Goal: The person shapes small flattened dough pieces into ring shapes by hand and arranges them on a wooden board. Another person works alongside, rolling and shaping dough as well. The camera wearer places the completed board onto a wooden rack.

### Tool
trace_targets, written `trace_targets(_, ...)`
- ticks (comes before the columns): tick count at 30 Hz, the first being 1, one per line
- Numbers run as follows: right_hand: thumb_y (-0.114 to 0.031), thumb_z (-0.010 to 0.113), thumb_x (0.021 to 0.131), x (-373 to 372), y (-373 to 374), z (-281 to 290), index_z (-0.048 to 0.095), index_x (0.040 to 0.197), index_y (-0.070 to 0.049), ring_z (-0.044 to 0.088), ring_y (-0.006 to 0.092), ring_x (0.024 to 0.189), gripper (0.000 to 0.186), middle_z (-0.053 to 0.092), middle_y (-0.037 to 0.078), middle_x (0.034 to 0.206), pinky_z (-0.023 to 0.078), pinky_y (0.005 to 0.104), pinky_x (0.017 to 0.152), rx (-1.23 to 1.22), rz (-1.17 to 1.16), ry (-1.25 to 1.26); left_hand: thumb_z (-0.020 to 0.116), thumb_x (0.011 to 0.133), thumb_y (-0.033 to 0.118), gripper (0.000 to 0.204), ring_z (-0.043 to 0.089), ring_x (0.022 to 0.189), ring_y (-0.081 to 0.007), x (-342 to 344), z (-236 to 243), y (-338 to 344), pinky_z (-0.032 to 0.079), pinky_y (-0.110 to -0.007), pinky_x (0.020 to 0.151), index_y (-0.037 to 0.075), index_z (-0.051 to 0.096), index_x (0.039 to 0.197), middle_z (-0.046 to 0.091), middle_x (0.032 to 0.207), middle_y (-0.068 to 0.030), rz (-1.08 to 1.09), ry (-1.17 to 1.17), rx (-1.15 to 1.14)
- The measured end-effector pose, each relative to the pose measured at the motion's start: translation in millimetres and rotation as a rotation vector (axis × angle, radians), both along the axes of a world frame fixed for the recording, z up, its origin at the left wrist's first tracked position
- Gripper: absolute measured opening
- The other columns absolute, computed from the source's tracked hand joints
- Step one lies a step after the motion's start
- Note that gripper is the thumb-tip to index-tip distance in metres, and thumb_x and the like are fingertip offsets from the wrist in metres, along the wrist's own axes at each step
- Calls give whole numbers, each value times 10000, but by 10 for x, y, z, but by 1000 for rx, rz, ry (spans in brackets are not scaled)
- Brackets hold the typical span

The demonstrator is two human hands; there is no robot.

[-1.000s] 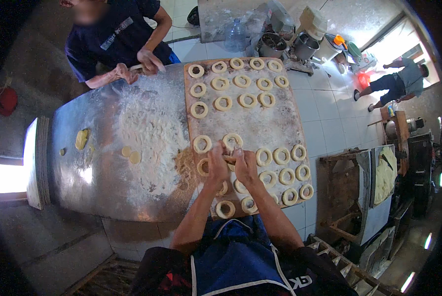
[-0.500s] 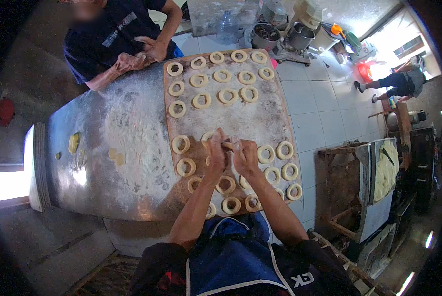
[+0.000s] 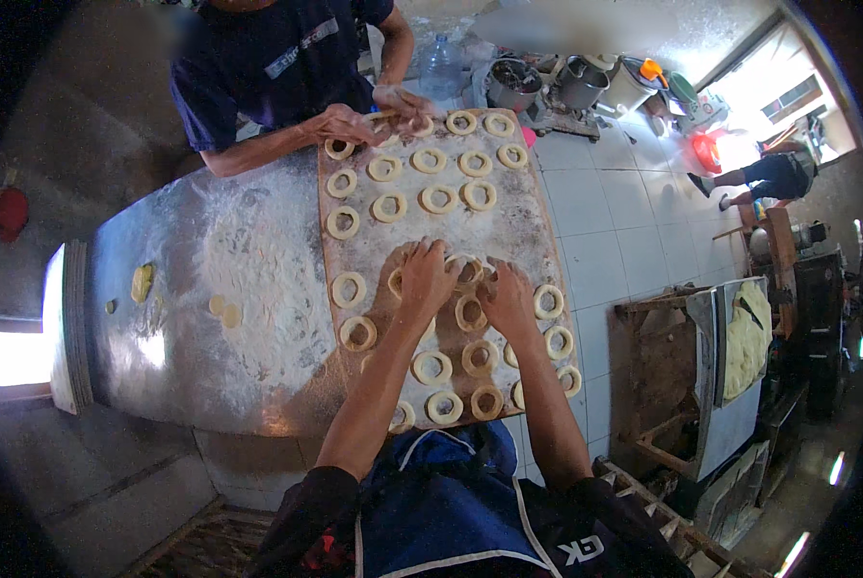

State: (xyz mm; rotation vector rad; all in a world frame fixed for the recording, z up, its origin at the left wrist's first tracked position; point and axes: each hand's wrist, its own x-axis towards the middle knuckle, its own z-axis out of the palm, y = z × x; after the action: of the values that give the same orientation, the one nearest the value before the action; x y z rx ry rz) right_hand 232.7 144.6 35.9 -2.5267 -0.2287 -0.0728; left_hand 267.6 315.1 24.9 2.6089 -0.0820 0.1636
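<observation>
Between my two hands lies a pale dough ring (image 3: 466, 279) on the floured wooden board (image 3: 494, 223). My left hand (image 3: 428, 277) is at its left side, palm down with fingers spread. On its right side my right hand (image 3: 506, 297) has its fingers apart and bent, with the fingertips close to the ring's edge. Whether the fingertips still touch the ring is hard to see. Just nearer to me is another dough ring (image 3: 471, 313). Rows of similar rings cover the near and far parts of the board, some partly hidden under my forearms.
A co-worker's hands (image 3: 374, 123) hold a strip of dough over the board's far left corner. Flour dusts the metal table (image 3: 176, 356), where small dough pieces (image 3: 225, 310) lie. To the right stands a rack (image 3: 706, 376) bearing dough (image 3: 747, 337). Pots (image 3: 514, 85) sit at the back.
The dough piece between my hands is now a ring on the board, and my hands have moved apart around it. The co-worker has shifted right, bringing the hands over the board.
</observation>
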Motion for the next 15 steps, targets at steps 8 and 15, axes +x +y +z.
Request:
trace_targets(8, -85, 675, 773, -347, 348, 294, 621, 1150, -38, 562, 377, 980, 384, 602, 184, 1119, 460, 460, 842, 89, 67, -151, 732, 767, 253, 367, 567, 1070, -362, -394, 94, 297, 400, -515, 958, 85, 640, 1080, 635, 1096, -150, 136, -159, -61)
trace_targets(15, -83, 634, 848, -1011, 839, 382, 629, 1126, -40, 606, 319, 831, 281, 627, 145, 952, 485, 388, 750, 342, -40, 56, 687, 843, 196, 301, 594, 1033, -356, -1360, -182, 2781, 416, -504, 929, 131, 645, 1134, 650, 1113, -133, 849, -352, 262)
